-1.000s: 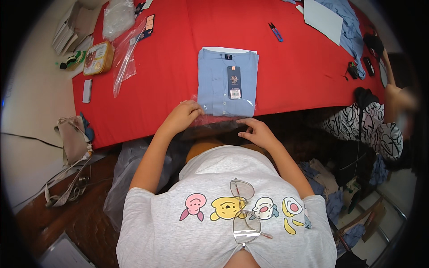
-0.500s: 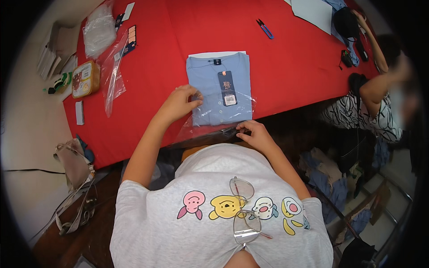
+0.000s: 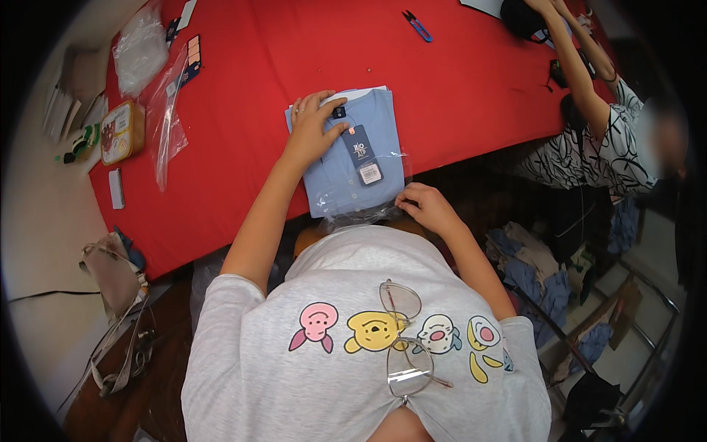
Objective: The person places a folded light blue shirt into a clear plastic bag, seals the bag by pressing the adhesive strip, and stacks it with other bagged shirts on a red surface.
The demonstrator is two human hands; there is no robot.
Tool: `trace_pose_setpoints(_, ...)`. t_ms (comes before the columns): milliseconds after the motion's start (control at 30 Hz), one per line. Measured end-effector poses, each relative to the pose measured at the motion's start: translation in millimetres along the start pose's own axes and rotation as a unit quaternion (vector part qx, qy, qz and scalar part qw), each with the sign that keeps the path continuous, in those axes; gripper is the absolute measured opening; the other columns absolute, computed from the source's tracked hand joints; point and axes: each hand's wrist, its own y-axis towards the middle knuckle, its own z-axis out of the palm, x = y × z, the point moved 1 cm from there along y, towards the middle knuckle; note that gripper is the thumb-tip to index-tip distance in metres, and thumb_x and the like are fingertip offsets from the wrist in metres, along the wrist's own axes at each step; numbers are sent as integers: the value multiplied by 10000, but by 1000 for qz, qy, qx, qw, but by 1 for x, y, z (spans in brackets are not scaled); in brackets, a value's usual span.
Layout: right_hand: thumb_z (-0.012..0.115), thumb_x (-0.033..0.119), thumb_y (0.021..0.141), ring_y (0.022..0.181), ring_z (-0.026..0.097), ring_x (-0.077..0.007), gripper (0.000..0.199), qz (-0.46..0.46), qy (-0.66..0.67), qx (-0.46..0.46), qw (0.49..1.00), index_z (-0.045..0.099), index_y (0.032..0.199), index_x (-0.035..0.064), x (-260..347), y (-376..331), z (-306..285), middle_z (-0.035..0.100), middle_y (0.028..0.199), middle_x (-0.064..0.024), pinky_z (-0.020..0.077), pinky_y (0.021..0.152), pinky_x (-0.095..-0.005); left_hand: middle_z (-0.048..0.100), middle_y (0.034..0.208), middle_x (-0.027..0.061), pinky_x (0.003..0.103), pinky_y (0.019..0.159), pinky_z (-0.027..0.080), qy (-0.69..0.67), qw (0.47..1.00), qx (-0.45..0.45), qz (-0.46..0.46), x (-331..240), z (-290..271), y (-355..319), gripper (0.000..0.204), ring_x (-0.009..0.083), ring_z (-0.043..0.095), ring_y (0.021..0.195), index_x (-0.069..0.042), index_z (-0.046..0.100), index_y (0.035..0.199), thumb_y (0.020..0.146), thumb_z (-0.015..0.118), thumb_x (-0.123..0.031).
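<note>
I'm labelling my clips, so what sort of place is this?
Probably a garment-packing workroom: a folded blue garment with a hang tag has clear plastic at its near end, snips lie on the red-covered table, and cloth is heaped at right.

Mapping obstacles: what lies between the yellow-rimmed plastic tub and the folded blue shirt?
In the head view, from the tub toward the shirt: a clear plastic bag, then red tablecloth.
</note>
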Motion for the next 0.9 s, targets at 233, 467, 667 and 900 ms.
trace_pose_setpoints(233, 752, 109, 919, 919, 718, -306, 121, 6, 13, -1, 1000, 780, 1022, 52, 0, -4, -10, 731, 999, -121, 568, 825, -391, 716, 1296, 152, 435, 1062, 489, -229, 957, 51, -172, -76, -57, -69, 454, 299, 662, 1193, -58, 712, 1308, 929, 797, -293)
trace_pose_setpoints(467, 668, 149, 963, 970, 723, -334, 124, -16, -80, 87, 993, 724, 1048, 79, -9, -16, -2, 746, 1031, -111, 571, 841, -447, 778, 950, 159, 369, 804, 556, -213, 931, 210, -212, -109, -36, -163, 233, 254, 742, 876, 0, 670, 1127, 932, 739, -108)
trace_pose_setpoints(667, 608, 135, 982, 982, 707, -368, 108, -10, -143, 130, 981, 657, 1056, 73, -29, -32, 7, 727, 1046, -132, 562, 836, -482, 742, 914, 154, 484, 1007, 524, -198, 895, 322, -238, -125, -9, -201, 182, 347, 718, 919, -39, 593, 1084, 1010, 598, -206)
trace_pose_setpoints(900, 673, 87, 943, 937, 719, -346, 101, -99, -89, 67, 989, 700, 1032, 49, -15, -21, -17, 734, 1023, -133, 572, 807, -447, 682, 904, 131, 738, 1261, 77, -157, 903, 299, -265, -106, 12, -227, 159, 336, 693, 1016, -62, 577, 1039, 1029, 545, -217)
